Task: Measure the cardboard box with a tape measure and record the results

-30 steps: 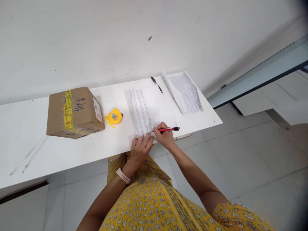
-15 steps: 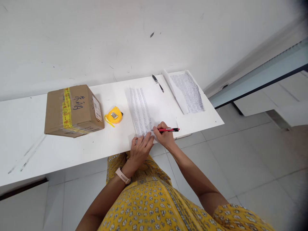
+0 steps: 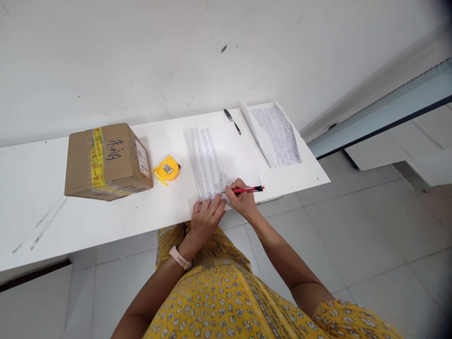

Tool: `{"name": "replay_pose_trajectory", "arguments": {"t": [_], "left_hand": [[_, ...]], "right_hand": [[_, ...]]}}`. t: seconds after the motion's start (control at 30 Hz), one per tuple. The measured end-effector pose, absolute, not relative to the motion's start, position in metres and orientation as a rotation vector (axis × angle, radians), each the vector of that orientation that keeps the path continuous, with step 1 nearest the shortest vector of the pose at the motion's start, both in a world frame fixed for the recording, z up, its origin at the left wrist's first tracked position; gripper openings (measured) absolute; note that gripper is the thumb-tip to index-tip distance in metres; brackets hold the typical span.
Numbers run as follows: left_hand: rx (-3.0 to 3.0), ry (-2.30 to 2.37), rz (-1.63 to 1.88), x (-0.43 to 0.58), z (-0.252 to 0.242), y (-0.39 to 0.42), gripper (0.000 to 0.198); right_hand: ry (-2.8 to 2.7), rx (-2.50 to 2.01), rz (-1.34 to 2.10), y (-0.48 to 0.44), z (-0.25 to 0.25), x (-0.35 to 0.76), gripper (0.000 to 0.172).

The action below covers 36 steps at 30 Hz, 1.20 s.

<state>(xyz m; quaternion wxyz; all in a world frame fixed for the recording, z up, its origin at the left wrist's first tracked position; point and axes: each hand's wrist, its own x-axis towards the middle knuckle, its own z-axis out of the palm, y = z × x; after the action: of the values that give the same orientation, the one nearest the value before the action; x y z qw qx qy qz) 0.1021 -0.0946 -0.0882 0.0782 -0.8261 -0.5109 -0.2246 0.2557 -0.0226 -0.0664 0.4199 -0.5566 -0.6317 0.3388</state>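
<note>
A red pen with a black end is pinched in my right hand, its tip at the sheet near the lower end of a written column. The white paper has several columns of small handwriting along its left part. My left hand lies on the paper's near edge with fingers stretched out, just left of the pen tip. A yellow tape measure rests on the table to the left of the paper.
A taped cardboard box stands on the white table at left. Beyond the paper lies a black pen. Densely written, folded sheets are at the right end. A wall runs behind.
The view has shifted very slightly. Both hands stay in nearly the same place, and the red pen is still at the lower end of the written column.
</note>
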Motion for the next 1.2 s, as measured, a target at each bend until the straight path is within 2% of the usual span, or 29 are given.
{"name": "replay_pose_trajectory", "arguments": {"t": [0.73,1.2], "left_hand": [[-2.505,-1.57,-0.664,0.1015,-0.0899,-0.0953,0.039],[-2.463,-1.534,-0.671,0.1019,-0.0875,-0.0945,0.034]], "right_hand": [[-1.539,-1.377,0.848,-0.0236,-0.0658,0.2575,0.03],[-1.549,-1.382,0.823,-0.0241,-0.0666,0.257,0.03]]}}
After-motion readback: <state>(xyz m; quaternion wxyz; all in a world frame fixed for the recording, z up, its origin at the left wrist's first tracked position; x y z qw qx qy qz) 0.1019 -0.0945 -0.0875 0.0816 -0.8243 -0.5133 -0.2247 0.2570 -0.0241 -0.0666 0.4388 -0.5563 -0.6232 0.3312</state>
